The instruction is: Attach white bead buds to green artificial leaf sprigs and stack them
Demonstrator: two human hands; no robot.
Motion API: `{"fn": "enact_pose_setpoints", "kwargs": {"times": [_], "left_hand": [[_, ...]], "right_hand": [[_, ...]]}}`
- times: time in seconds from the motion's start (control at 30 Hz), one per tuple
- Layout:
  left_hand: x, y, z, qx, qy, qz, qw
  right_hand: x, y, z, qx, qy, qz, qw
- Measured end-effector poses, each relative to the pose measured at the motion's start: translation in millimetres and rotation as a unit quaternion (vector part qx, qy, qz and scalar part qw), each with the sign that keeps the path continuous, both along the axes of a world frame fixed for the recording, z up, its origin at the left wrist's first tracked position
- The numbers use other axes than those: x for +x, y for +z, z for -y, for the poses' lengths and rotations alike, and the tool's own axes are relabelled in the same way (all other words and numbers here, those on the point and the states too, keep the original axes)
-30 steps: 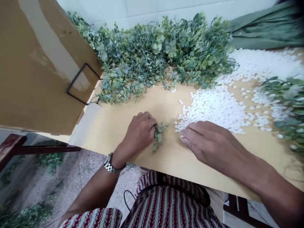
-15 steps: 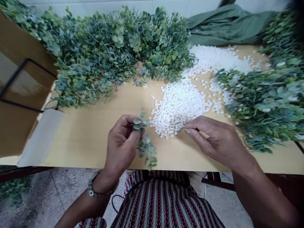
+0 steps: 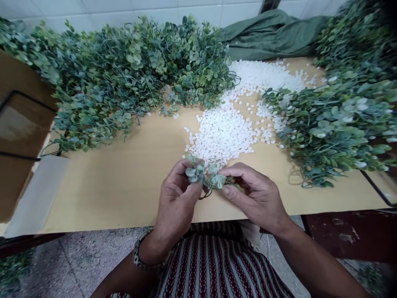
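Observation:
Between my two hands, just in front of the white pile, is an artificial leaf sprig [image 3: 217, 179] with round grey-green leaves and a dark stem. My left hand [image 3: 180, 194] pinches it between thumb and fingers at one side. At the other side my right hand [image 3: 252, 194] is closed, its thumb and index finger on the leafy part. Whether a small white piece is also between the right fingertips is hidden. Behind the hands spreads a heap of small white round pieces [image 3: 221, 134].
Artificial greenery [image 3: 124, 70] is heaped along the back left, and another leafy bunch [image 3: 335, 124] lies at the right. A green cloth [image 3: 273, 35] rests against the tiled wall. A cardboard box [image 3: 25, 124] stands at the left of the wooden table [image 3: 102, 186].
My right hand has moved left from the edge of the white heap to the sprig and now touches it. The left hand has raised the sprig slightly and turned it sideways.

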State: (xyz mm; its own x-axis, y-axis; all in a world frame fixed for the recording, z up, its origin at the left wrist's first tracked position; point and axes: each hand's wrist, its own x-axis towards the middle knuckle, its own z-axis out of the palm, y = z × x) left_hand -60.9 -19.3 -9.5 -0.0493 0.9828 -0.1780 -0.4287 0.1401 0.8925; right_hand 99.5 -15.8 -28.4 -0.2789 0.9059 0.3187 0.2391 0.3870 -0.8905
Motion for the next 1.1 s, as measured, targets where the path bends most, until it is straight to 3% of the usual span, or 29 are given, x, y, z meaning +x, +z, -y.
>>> {"fn": "enact_pose_setpoints", "kwargs": {"times": [0.27, 0.5, 0.73, 0.9, 0.97, 1.03, 1.1], "left_hand": [[4, 6.1, -2, -0.058, -0.097, 0.005, 0.994], [13, 5.8, 1, -0.042, -0.02, 0.007, 0.999], [14, -3.0, 11, 0.033, -0.019, -0.056, 0.998], [8, -10.0, 9, 0.018, 0.014, -0.128, 0.992], [6, -9.2, 5, 0.017, 0.024, -0.15, 0.988], [6, -6.0, 1, 0.007, 0.033, -0.165, 0.986], [7, -1.4, -2, -0.017, 0.045, -0.176, 0.983]], "right_hand": [[0, -7.6, 4, -0.009, -0.045, -0.055, 0.997], [0, -9.6, 7, 0.075, -0.065, 0.012, 0.995], [-11, -7.0, 15, 0.215, -0.04, 0.095, 0.971], [5, 1.2, 9, 0.192, 0.037, 0.125, 0.973], [20, 3.4, -2, 0.196, 0.019, 0.144, 0.97], [34, 4.1, -18, 0.199, -0.032, 0.218, 0.955], [44, 4.0, -33, 0.18, -0.034, 0.301, 0.936]]}}
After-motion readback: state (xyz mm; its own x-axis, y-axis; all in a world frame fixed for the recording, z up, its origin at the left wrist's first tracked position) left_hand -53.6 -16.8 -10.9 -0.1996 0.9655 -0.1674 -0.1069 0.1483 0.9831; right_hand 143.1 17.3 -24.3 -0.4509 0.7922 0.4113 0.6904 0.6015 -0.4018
